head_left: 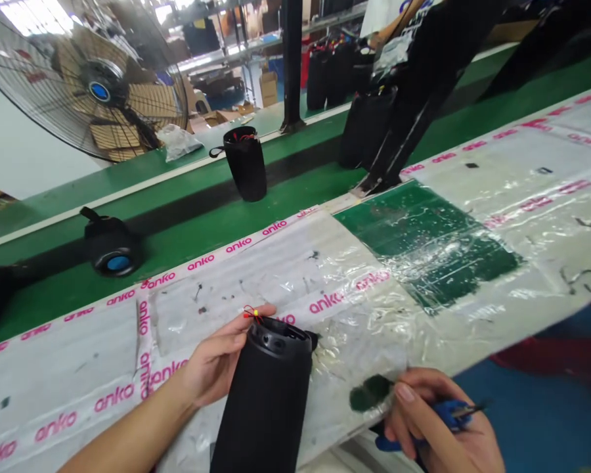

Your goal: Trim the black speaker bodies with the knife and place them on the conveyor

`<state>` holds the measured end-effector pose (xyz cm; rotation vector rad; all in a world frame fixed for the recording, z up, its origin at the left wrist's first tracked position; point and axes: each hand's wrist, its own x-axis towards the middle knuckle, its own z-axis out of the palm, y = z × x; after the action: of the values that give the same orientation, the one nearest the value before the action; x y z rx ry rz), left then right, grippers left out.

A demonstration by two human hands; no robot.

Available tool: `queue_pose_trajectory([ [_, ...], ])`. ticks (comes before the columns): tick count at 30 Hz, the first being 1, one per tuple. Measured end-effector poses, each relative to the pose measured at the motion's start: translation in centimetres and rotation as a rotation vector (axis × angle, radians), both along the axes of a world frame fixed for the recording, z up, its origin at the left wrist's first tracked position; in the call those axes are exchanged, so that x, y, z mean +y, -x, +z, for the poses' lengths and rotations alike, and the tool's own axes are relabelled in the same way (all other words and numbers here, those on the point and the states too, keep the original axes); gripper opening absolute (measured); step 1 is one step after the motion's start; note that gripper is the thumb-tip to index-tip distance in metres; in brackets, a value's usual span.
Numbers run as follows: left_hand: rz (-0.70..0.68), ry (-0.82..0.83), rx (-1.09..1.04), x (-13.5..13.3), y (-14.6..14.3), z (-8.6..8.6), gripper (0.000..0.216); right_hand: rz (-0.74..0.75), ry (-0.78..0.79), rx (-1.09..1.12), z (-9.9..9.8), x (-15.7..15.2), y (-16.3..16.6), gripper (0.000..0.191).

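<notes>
Against the clasping left fingers (239, 323) leans the black cylinder (263, 404) (mouth up); right fingers (421, 410) curl round a blue tool (447, 414).

black cylinder (266, 401), open-topped, tilted, in left hand (218, 365); blue-handled tool (447, 414) in right hand (438, 435).

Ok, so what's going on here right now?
A person's left hand holds a black, fabric-like cylinder, open end up, with thin red wires poking out by the fingertips. The right hand grips a blue-handled metal tool, apart from the cylinder. Beyond, another open-topped black cylinder stands on the green belt.
</notes>
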<state>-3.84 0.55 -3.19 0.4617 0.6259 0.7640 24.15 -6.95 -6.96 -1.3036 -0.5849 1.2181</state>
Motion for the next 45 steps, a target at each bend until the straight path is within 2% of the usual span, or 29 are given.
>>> queue_pose_trajectory([
  [7,-0.026,-0.009,0.076,-0.5,-0.3,0.3,0.052,0.027,-0.021,-0.036,-0.2,0.1,0.1,0.025],
  [10,-0.059,-0.04,0.169,-1.4,-0.8,1.2,0.082,0.062,0.01,-0.094,0.2,-0.2,-0.4,0.024],
  [12,-0.142,-0.139,0.365,-1.8,-1.2,1.9,0.099,0.139,-0.004,-0.164,0.9,-0.6,-1.1,0.027],
  [14,-0.232,-0.375,0.638,-1.8,-1.6,2.5,0.099,0.31,-0.062,-0.376,2.0,-1.0,-1.9,0.025],
  [16,-0.281,-0.649,0.832,-1.4,-1.8,2.7,0.099,0.505,-0.156,-0.714,3.2,-1.1,-2.4,0.023],
  [17,-0.282,-0.755,0.874,-1.1,-1.8,2.7,0.103,0.57,-0.21,-0.889,3.8,-1.0,-2.5,0.024],
  [19,-0.302,-0.858,0.872,-0.6,-1.7,2.6,0.106,0.594,-0.358,-1.184,4.7,-0.4,-2.2,0.029],
  [22,-0.394,-0.866,0.83,0.3,-1.7,2.8,0.083,0.58,-0.577,-1.455,5.4,1.0,-1.4,0.031],
  [25,-0.427,-0.869,0.814,0.9,-1.8,2.8,0.062,0.647,-0.657,-1.537,5.5,2.3,-0.8,0.028],
  [31,-0.398,-0.875,0.746,1.3,-1.9,2.3,0.057,0.72,-0.657,-1.554,5.4,2.8,-0.4,0.029],
  [40,-0.405,-0.867,0.717,1.5,-1.9,2.4,0.059,0.685,-0.587,-1.651,5.8,2.6,0.7,0.029],
  [45,-0.422,-0.861,0.727,1.5,-1.8,2.4,0.062,0.713,-0.619,-1.637,6.3,2.9,0.4,0.028],
])
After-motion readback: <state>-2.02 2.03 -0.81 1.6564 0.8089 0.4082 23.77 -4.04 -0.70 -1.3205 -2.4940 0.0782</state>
